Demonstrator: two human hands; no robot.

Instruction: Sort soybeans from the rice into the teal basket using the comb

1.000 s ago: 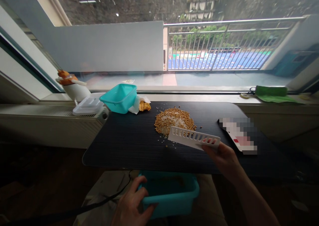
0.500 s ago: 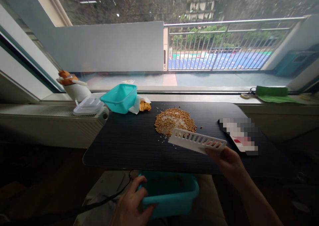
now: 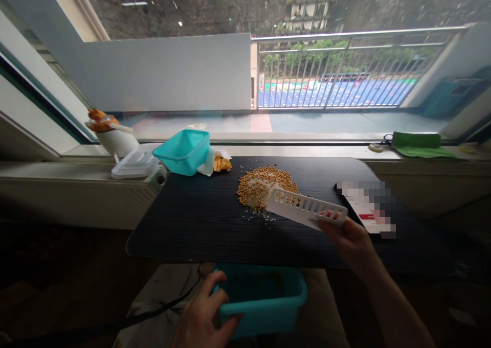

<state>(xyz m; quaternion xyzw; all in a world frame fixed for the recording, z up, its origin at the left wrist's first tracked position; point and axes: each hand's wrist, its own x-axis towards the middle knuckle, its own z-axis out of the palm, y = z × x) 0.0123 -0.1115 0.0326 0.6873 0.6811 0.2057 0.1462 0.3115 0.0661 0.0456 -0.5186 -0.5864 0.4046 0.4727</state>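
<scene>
A pile of yellow beans mixed with white grains (image 3: 261,187) lies on the dark table (image 3: 192,220). My right hand (image 3: 349,240) grips a white slotted plastic panel (image 3: 305,207) by its right end, its far edge resting against the pile's near right side. My left hand (image 3: 201,315) holds the rim of a teal plastic bin (image 3: 264,299) below the table's front edge. A few loose grains sit just in front of the pile.
A second teal bin (image 3: 184,151) stands at the table's back left, beside a clear lidded box (image 3: 134,163), a white container (image 3: 115,136) and a wrapper with food (image 3: 218,161). A blurred flat item (image 3: 366,202) lies at right. A green cloth (image 3: 420,144) rests on the sill.
My right hand has moved the slotted panel up and forward, from just in front of the pile into its near right edge. My left hand and the bin below have stayed put.
</scene>
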